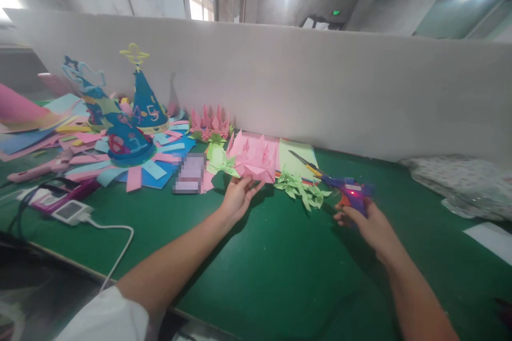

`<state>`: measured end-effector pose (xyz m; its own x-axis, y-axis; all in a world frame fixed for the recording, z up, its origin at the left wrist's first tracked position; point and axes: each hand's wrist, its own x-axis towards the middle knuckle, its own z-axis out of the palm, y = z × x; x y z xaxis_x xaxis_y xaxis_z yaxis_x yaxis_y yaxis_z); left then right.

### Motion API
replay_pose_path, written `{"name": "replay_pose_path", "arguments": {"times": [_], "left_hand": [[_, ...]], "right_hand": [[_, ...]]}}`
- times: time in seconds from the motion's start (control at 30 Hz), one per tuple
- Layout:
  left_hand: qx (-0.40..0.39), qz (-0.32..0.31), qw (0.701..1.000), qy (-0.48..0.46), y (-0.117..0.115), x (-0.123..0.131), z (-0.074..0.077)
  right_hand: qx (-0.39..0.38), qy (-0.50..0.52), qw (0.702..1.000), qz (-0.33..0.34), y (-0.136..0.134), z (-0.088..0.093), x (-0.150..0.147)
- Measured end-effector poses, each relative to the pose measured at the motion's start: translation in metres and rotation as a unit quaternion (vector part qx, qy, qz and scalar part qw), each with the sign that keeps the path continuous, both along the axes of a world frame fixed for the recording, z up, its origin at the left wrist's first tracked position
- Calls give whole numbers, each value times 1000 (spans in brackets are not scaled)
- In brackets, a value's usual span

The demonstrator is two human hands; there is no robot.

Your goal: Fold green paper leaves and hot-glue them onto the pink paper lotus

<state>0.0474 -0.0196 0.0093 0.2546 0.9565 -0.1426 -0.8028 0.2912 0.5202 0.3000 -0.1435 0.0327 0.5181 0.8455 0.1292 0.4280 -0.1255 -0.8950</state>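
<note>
My left hand (239,198) is at the near edge of a pink folded-paper piece (256,154), its fingertips against the underside. My right hand (366,218) grips a blue glue gun (352,189) with an orange trigger and a red light; its nozzle points left. Between the hands lie green paper leaves (302,190), and more light green folded paper (220,159) sits left of the pink piece. Scissors (306,163) with yellow on the handles rest on pale green sheets (294,152) behind the leaves.
Blue cone hats (146,101) stand among pink and blue strips (134,178) at the left. Pink folded flowers (210,122) are near the white partition (320,85). A phone (190,173), a power strip (66,194) with a white cable and plastic bags (452,176) lie on the green table (272,272).
</note>
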Motion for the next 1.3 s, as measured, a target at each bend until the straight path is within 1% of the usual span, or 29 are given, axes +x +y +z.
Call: {"name": "replay_pose_path", "arguments": {"times": [0.03,0.07,0.13,0.27,0.37,0.47,0.67,0.77,0.87,0.97,1.13,1.3], "left_hand": [[4,-5,1000,-2,-1,0,0],[4,-8,1000,-4,-3,-1,0],[-1,-14,1000,-13,-6,-1,1],[-12,-10,999,-29,-10,0,4],[-17,4,1000,-2,-11,3,4],[-16,10,1000,14,-10,4,2],[4,-7,1000,12,-12,4,-1],[7,-13,999,46,-14,6,-3],[42,-24,996,81,-15,9,-5],[72,-24,993,88,-15,10,-5],[66,-9,992,108,-15,10,-6],[60,-10,992,115,-17,11,-6]], "right_hand": [[-10,60,998,23,1,1,-6],[-14,96,994,42,1,2,-13],[-25,118,990,69,3,5,-26],[-13,97,991,94,6,4,-48],[-3,84,991,104,9,-3,-60],[-13,64,990,123,10,-8,-68],[-25,-33,990,136,9,-7,-82],[-19,-68,988,138,9,-8,-89],[-17,-90,986,137,11,-14,-94],[-25,-113,984,137,12,-21,-95],[-22,-128,982,136,13,-27,-93],[-9,-141,980,140,13,-25,-94]]}}
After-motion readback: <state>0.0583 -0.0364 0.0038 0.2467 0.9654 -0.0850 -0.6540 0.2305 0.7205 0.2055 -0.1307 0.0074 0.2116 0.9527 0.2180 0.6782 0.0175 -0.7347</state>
